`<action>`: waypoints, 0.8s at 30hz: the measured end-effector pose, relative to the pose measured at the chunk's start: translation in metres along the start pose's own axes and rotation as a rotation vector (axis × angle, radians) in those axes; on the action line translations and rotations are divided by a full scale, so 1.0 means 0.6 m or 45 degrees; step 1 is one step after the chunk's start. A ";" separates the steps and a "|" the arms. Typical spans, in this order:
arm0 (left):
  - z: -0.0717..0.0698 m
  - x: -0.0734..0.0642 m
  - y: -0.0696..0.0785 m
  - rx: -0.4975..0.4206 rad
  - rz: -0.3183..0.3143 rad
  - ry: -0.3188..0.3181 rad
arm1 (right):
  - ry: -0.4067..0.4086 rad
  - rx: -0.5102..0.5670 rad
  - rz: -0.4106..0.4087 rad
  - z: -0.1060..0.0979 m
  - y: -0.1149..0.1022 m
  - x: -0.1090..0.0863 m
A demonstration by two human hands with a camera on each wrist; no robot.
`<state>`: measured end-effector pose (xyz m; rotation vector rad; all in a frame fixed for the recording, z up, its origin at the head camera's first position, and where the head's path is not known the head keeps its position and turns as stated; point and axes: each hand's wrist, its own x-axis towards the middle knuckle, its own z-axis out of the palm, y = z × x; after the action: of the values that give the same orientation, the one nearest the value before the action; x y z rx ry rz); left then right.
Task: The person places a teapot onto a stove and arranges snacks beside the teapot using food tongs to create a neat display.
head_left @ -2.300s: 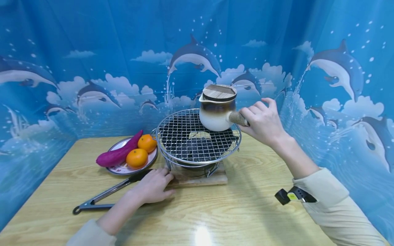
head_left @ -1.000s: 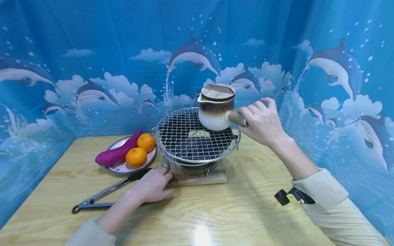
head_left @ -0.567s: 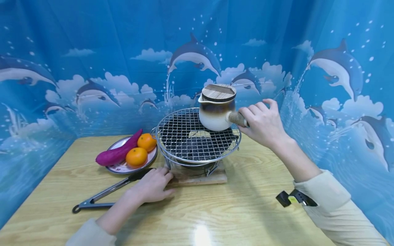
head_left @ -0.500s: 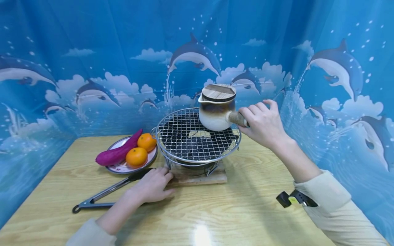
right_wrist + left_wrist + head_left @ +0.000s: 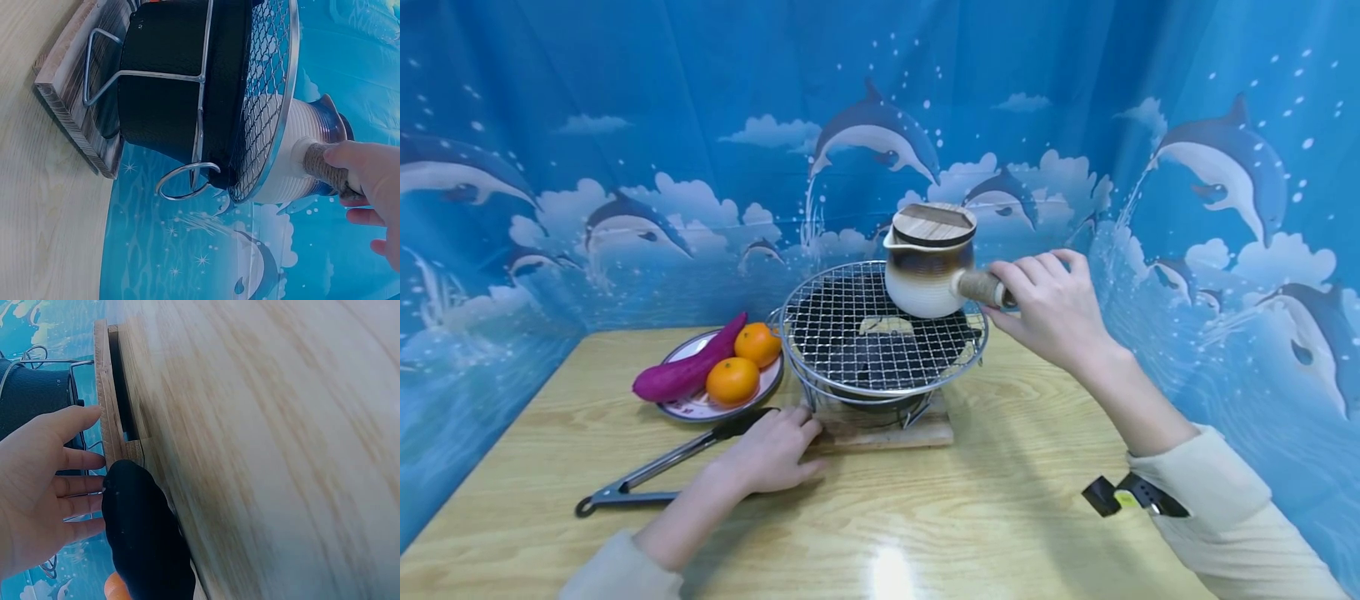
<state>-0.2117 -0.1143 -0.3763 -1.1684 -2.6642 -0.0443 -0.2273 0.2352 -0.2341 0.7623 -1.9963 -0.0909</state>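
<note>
Head view: wood-grain table [image 5: 1000, 508], dolphin curtain [image 5: 737, 175] behind; left hand [image 5: 772, 450] relaxed by board [image 5: 887, 438]; right hand [image 5: 1051, 310] pinching pot handle [image 5: 979, 287].

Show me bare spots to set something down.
Free: the tabletop in front of the wooden board and across to the right sleeve, plus grill mesh left of the pot. Crowded: left of the board, with plate, tongs and left hand.

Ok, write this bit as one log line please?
right hand: on pot handle | lidded pot: on wire rack | left hand: by wooden board | tongs: on table
</note>
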 end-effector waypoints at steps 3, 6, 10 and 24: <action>0.002 0.000 -0.001 0.000 0.005 0.010 | 0.020 0.014 0.008 -0.003 0.001 -0.002; 0.006 0.000 -0.003 0.004 0.020 0.036 | 0.031 0.031 0.012 -0.005 0.001 -0.004; 0.006 0.000 -0.003 -0.006 0.023 0.039 | 0.026 0.063 0.027 -0.009 0.001 -0.009; 0.002 -0.001 -0.001 -0.004 0.015 0.022 | 0.053 0.137 0.082 -0.028 0.002 -0.036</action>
<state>-0.2117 -0.1149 -0.3778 -1.1795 -2.6430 -0.0560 -0.2067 0.2523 -0.2411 0.7608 -1.9970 0.0700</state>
